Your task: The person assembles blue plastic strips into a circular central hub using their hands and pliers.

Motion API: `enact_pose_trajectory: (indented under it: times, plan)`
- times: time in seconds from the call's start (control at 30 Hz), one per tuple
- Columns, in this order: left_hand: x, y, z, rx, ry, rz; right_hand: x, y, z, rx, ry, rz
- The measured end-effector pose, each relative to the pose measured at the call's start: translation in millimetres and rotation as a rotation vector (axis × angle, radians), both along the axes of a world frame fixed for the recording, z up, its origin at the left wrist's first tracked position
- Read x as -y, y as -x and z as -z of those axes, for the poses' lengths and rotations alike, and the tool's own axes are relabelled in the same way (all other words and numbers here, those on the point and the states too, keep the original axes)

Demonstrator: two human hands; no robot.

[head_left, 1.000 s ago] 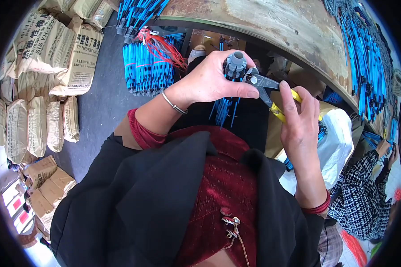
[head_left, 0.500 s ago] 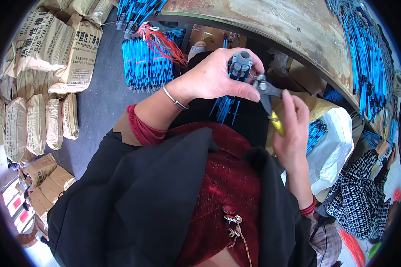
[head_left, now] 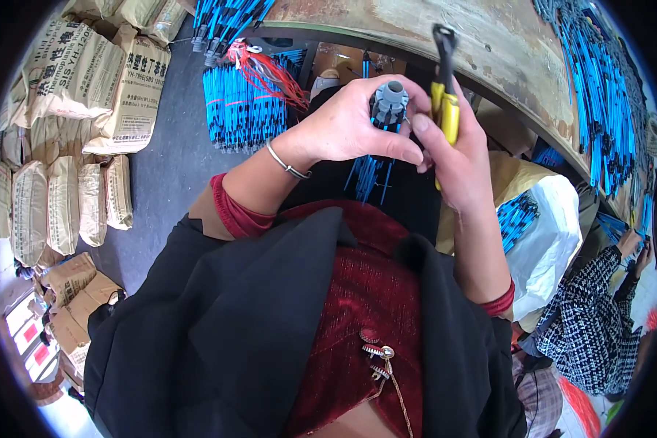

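Yellow-handled pliers [head_left: 450, 113], grey-ended rod bundle [head_left: 388, 106]
My left fingers [head_left: 399, 147] clamp the bundle, my right fingers [head_left: 432, 135] the pliers; a slackened left grip could scatter rods.

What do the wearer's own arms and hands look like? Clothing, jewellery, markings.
Left hand and right hand are bare, no gloves. Left wrist: thin silver-coloured bangle with a darker section. Right wrist: no jewellery visible. Both forearms are bare below dark red cuffs; a black outer garment is worn over the red. No cables or markings visible on either arm.
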State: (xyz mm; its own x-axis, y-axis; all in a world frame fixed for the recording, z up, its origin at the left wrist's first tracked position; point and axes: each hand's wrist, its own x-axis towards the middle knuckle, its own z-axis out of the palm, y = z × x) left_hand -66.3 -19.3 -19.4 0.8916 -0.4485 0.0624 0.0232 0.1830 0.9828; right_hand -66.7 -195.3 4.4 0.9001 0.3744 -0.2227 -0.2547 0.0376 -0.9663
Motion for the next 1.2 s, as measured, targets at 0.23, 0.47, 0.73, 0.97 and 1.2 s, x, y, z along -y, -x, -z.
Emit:
enact_pose_trajectory:
  times: [0.23, 0.47, 0.73, 0.97, 1.2]
  plan:
    - [-8, -8, 13, 0.085, 0.048, -0.009, 43, 20, 31, 0.951, 0.690, 0.086]
    - [-8, -4, 6, 0.105, -0.088, -0.024, 42, 17, 27, 1.381, 0.991, 0.088]
    - [-1, -6, 4, 0.059, -0.061, -0.098, 48, 27, 13, 1.173, 0.981, 0.038]
    - [7, -1, -8, 0.204, -0.123, 0.178, 89, 9, -27, -0.460, 0.332, -0.635]
    - [7, -4, -6, 0.092, -0.242, 0.112, 85, 11, -12, 0.658, 0.580, -0.529]
